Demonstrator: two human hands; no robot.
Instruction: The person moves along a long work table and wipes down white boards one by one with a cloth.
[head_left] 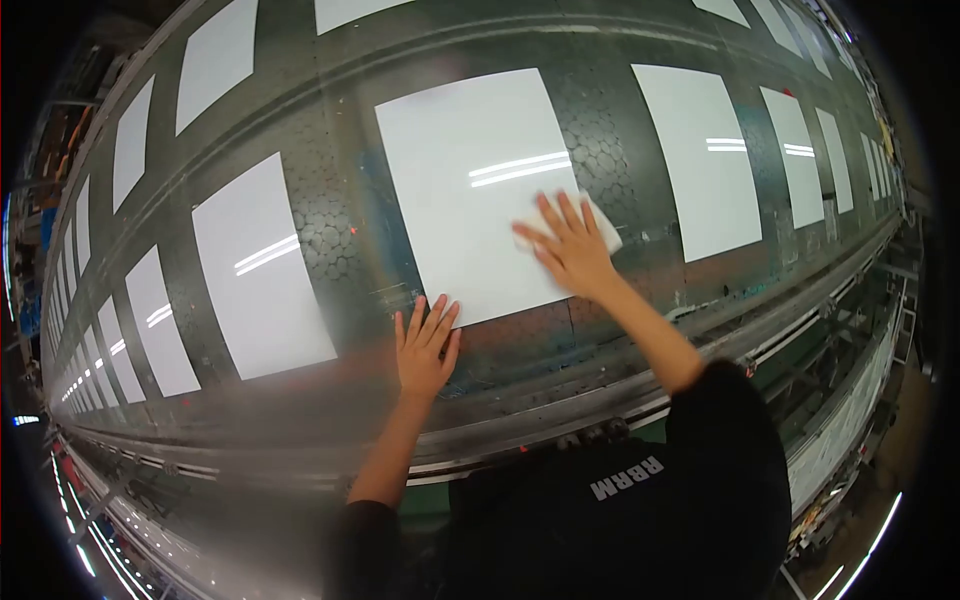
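Note:
A glossy white sheet (470, 190) lies on the dark table directly before me, with two bright light streaks reflected on it. My left hand (428, 350) rests at the sheet's near left corner, fingers stretched out and touching the corner and the table. Over the sheet's right edge, my right hand (575, 245) holds a folded white cloth (606, 226) against the surface, under its palm and spread fingers. Part of the cloth is hidden beneath the hand.
Similar white sheets lie in rows, including one on the left (260, 270) and one on the right (700, 160). The dark long table (590, 50) has worn, honeycomb-patterned patches. A metal rail (540, 440) runs along its near edge, close to my body.

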